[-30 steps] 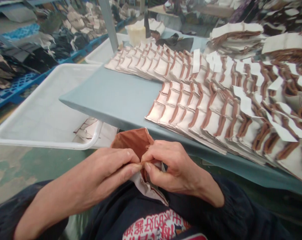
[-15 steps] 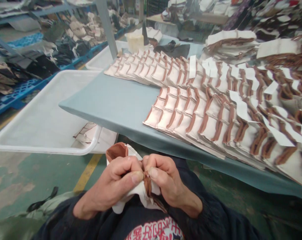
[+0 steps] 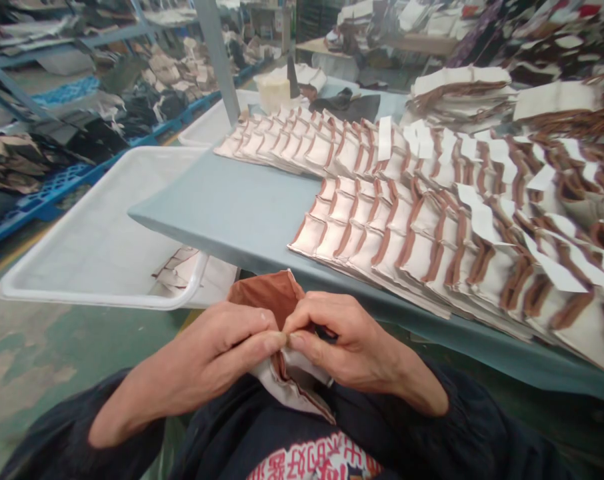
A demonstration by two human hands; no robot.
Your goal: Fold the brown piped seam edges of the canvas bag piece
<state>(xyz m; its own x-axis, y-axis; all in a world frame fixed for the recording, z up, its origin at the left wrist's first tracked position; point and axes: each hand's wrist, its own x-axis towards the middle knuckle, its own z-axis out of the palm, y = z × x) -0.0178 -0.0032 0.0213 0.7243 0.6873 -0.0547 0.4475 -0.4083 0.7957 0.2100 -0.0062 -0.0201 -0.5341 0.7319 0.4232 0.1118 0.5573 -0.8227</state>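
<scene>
In the head view, your left hand and right hand meet in front of your chest, thumb against forefinger on each, pinched right down with no gap to be seen, and both have hold of the same fabric piece. It sits between you and the table, off its surface, brown side rising beyond your fingers and a pale flap hanging below them towards your shirt. Your fingertips almost touch, probably because gripping a short stretch of edge from both sides gives you close control over it; just what lies between them is too small to tell. Holding it close to your body, well short of the near row, likely leaves your wrists room and the laid-out pieces undisturbed. Those overlap like shingles, so each brown edge shows, which would make them easy to count or pick up singly; a far row lies the same way beyond. Paper strips lie across some of them, perhaps as markers. The white bin stands by the table's left end, seemingly within your reach.
</scene>
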